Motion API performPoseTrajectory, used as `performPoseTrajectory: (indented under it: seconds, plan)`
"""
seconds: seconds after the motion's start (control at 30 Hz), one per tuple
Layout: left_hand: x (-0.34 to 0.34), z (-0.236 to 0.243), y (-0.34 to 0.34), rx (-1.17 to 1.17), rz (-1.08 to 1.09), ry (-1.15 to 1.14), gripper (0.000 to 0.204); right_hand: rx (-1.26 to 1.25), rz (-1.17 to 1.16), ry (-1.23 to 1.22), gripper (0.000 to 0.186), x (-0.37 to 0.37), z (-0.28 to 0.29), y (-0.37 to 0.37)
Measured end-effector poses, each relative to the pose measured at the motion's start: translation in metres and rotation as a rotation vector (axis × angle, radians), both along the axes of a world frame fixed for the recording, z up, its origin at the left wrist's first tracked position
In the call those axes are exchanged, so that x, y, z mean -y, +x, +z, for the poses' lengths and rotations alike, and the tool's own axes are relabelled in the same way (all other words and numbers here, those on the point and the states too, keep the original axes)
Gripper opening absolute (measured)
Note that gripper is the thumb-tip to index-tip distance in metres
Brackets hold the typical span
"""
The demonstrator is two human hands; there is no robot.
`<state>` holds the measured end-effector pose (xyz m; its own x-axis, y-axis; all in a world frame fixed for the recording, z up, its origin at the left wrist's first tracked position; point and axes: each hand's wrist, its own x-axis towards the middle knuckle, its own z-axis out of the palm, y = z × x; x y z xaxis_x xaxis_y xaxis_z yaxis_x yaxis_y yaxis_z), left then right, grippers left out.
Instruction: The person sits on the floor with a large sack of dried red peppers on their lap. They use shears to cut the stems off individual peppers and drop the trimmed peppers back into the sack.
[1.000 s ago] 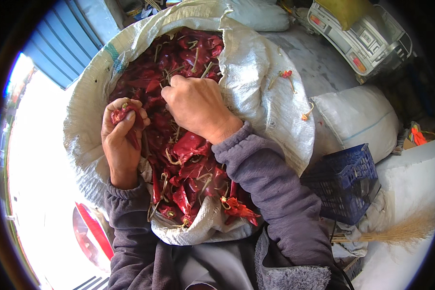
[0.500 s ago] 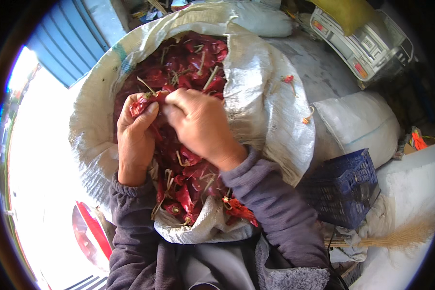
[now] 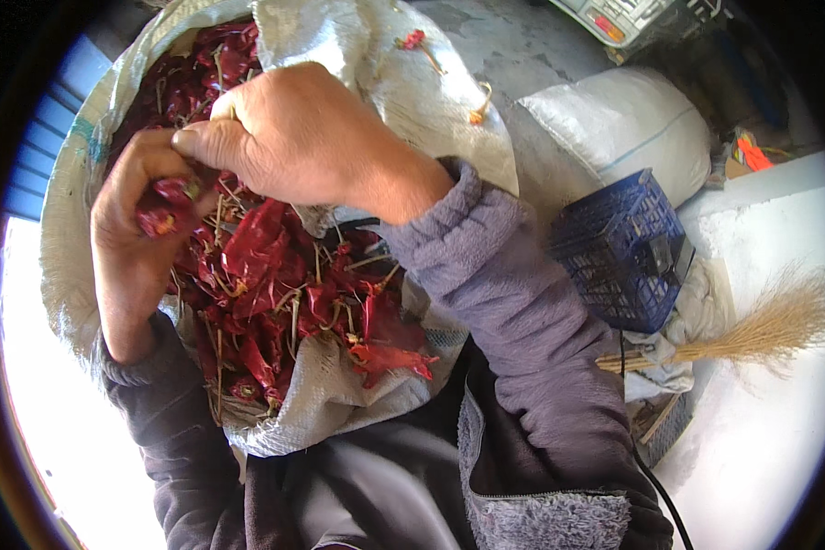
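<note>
A large white woven sack (image 3: 73, 275) full of dried red peppers (image 3: 247, 357) with pale stems fills the middle. My left hand (image 3: 137, 234), at the sack's left, has its fingers wrapped round red peppers (image 3: 165, 215). My right hand (image 3: 298, 137) is closed just above and right of them, thumb against the left hand's fingertips; whatever its fingers grip is hidden. A few loose stems and pepper bits (image 3: 412, 46) lie on the folded sack edge.
A filled white sack (image 3: 637, 128) lies at the upper right, near a pale vehicle (image 3: 628, 18). A blue plastic crate (image 3: 596, 257), a straw broom (image 3: 752, 321) and a white ledge (image 3: 770, 211) are at my right. Blue corrugated panels (image 3: 50, 137) stand at the upper left.
The view has shifted, so the sack sits further up and left. My right hand has moved onto my left hand and the peppers it holds.
</note>
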<state>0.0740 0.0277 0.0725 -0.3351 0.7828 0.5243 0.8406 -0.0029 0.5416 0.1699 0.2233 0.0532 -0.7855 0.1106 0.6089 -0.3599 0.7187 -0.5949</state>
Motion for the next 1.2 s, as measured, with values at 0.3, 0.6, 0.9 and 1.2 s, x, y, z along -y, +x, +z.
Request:
performPoseTrajectory:
  seconds: [0.3,0.6,0.9,1.2]
  plan:
    - [-0.025,0.007,0.006,0.193,0.140,0.025,0.033,-0.106,-0.028,-0.041,0.048,-0.016,-0.010,0.002]
    - [-0.042,-0.013,-0.005,0.702,-0.211,0.262,0.029,0.075,0.115,-0.708,0.046,-0.006,-0.003,0.032]
    - [-0.001,-0.022,-0.017,0.479,0.163,0.060,0.017,0.275,-0.351,0.632,0.006,0.013,-0.079,0.107]
    - [0.014,-0.044,-0.039,0.859,0.124,0.360,0.025,0.156,-0.297,0.480,0.010,0.029,-0.031,0.101]
